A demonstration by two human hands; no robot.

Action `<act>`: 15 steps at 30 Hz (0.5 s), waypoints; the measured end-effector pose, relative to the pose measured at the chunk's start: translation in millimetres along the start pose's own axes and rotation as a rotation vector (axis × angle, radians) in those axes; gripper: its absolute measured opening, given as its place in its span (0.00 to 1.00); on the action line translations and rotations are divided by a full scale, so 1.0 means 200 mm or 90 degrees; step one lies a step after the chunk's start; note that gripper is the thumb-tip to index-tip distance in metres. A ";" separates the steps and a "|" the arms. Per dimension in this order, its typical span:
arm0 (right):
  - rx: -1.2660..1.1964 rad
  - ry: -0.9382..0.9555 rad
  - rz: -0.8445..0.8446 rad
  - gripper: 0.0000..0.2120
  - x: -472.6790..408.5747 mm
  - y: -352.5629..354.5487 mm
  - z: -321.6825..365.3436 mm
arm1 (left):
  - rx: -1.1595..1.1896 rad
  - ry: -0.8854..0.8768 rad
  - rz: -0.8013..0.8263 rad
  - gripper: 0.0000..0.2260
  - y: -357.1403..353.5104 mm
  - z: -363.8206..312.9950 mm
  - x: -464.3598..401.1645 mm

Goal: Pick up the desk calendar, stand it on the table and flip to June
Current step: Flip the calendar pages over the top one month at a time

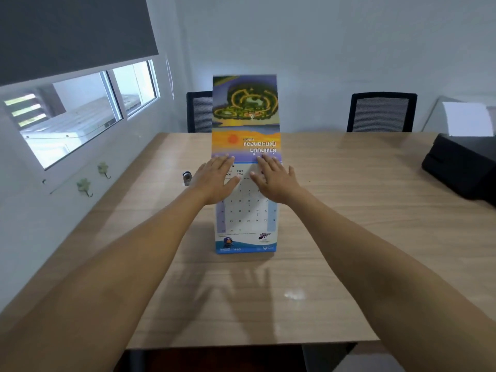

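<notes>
On the wooden table, roughly at its middle, the desk calendar stands upright on its base, its facing sheet showing a grid of dates up to 31 with part of the word "MARCH" legible near the top. One page is lifted straight up above the top edge, its picture of a green island over an orange sky and its lettering appearing upside down. Both hands reach in with arms stretched forward. The left hand lies flat with fingers spread, fingertips touching the lower edge of the raised page at the binding, palm over the upper left of the date sheet. The right hand mirrors it on the upper right, fingers likewise extended and loosely spread, tips on the same edge; neither hand is closed around anything. Just left of the calendar, a small metal-and-dark object sits on the table, too blurred to identify. Two black mesh-backed chairs stand at the far side, and a black printer with white paper rests at the right edge.
</notes>
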State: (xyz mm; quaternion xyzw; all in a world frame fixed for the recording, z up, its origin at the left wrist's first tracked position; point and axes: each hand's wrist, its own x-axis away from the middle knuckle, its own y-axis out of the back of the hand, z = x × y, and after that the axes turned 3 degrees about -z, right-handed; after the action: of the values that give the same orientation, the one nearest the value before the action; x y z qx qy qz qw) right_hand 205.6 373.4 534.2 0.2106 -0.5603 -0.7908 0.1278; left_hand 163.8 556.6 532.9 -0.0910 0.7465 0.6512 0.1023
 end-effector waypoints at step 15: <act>-0.024 -0.017 -0.070 0.31 -0.01 -0.05 0.00 | 0.127 0.104 -0.015 0.32 -0.02 -0.05 -0.04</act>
State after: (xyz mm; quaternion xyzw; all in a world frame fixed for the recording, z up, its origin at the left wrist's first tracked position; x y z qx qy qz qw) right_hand 208.3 376.8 525.6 0.2277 -0.5348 -0.8097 0.0804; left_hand 172.1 545.2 531.9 -0.1421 0.8121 0.5630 0.0577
